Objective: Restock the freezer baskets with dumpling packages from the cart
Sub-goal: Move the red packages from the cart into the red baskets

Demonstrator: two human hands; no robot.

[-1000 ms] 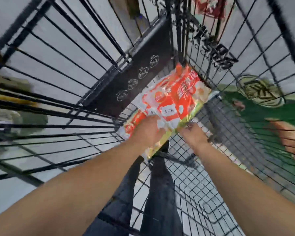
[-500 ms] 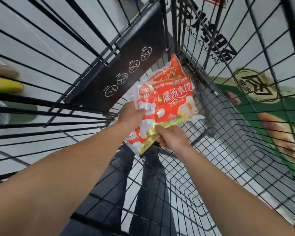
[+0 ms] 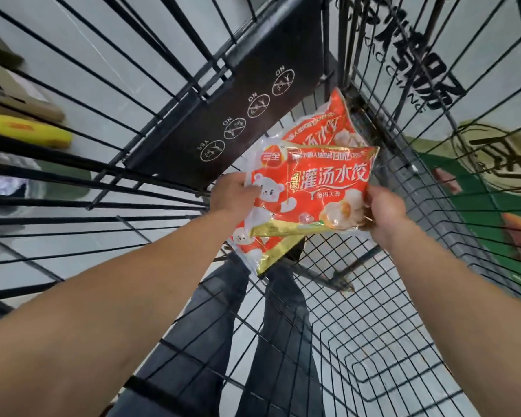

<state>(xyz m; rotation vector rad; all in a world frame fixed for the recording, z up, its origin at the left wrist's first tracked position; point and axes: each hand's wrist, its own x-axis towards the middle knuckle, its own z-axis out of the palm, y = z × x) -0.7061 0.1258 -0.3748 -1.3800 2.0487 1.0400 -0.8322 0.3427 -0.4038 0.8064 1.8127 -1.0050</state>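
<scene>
1. The left hand point(image 3: 230, 195) gripped the left edge of the top dumpling package point(image 3: 310, 191), with its thumb curled over the printed face by the cartoon bear and its fingers hidden behind the bag.
2. The right hand point(image 3: 384, 210) pinched the same package at its lower right corner (thumb on the front, the other fingers tucked underneath and out of sight).
3. That package was held face up between both hands, raised above the wire floor of the black shopping cart point(image 3: 358, 341).
4. A second dumpling package point(image 3: 322, 127) sat directly beneath the first, its top poking out toward the far corner of the cart and its bottom edge showing below the left hand; whether either hand also held it could not be told.
</scene>
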